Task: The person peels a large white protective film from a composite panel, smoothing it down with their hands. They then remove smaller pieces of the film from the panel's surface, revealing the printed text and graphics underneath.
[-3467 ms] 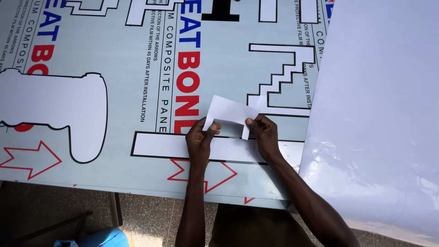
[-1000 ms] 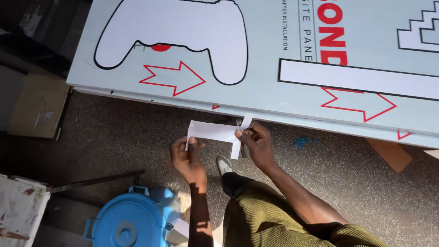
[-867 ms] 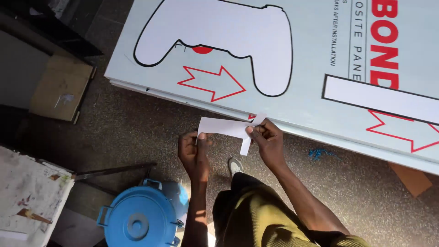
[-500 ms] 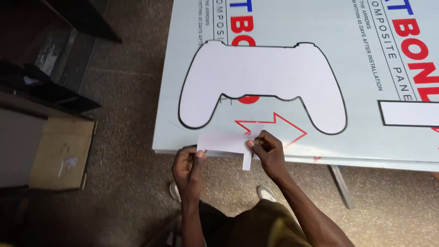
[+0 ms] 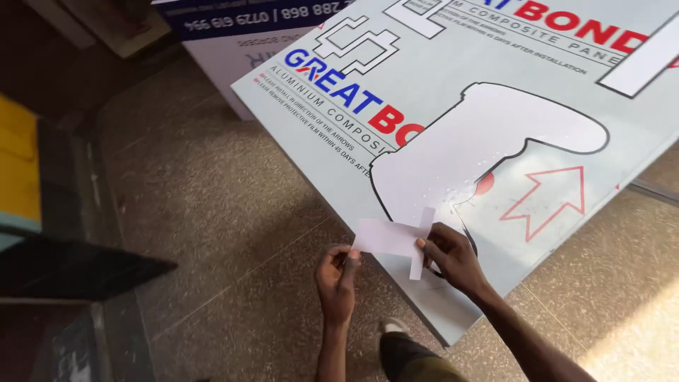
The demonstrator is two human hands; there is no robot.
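Both hands pinched shut on white paper cutout, left hand, right hand, above grey panel

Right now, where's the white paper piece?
Head view, lower centre: the white paper piece is held between the left hand and right hand, over the panel corner.

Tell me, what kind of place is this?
Probably a sign-making workshop. A big printed panel with cut-out shapes lies over a stone floor, and both hands, left hand and right hand, hold a white strip.
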